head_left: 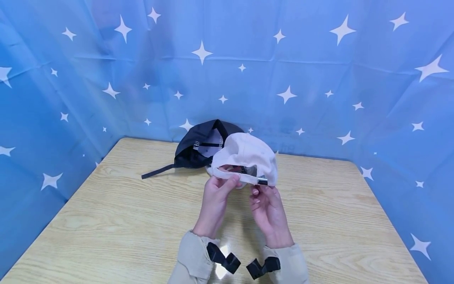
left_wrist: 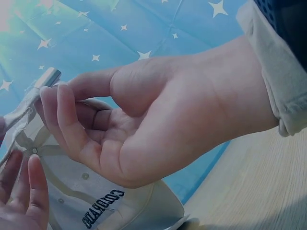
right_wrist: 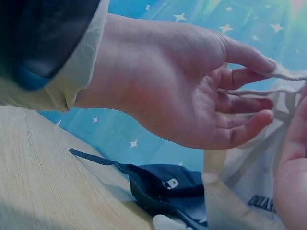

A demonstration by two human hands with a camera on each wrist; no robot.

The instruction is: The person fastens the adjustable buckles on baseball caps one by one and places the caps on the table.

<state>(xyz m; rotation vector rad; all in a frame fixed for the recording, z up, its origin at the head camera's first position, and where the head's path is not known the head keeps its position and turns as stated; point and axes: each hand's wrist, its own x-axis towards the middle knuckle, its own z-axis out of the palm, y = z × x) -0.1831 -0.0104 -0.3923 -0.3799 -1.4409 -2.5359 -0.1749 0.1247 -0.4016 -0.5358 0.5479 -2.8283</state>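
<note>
A white baseball cap (head_left: pixel 253 152) is held up in both hands, its back opening facing me. My left hand (head_left: pixel 215 199) pinches the cap's back strap between thumb and fingers, left of the metal buckle (head_left: pixel 262 181). By the buckle, my right hand (head_left: pixel 272 213) grips the strap end; the left wrist view shows its thumb and forefinger meeting there. Dark lettering (left_wrist: pixel 103 208) shows inside the cap. Behind and to the left, a dark baseball cap (head_left: pixel 193 142) lies on the table with its loose strap (head_left: pixel 157 172) stretched out leftward.
The wooden table (head_left: pixel 106 232) spreads out around the hands. Blue curtains (head_left: pixel 248 86) with white stars hang along its back and sides. A black wrist mount (head_left: pixel 223 258) sits on the left sleeve, another wrist mount (head_left: pixel 263 268) on the right.
</note>
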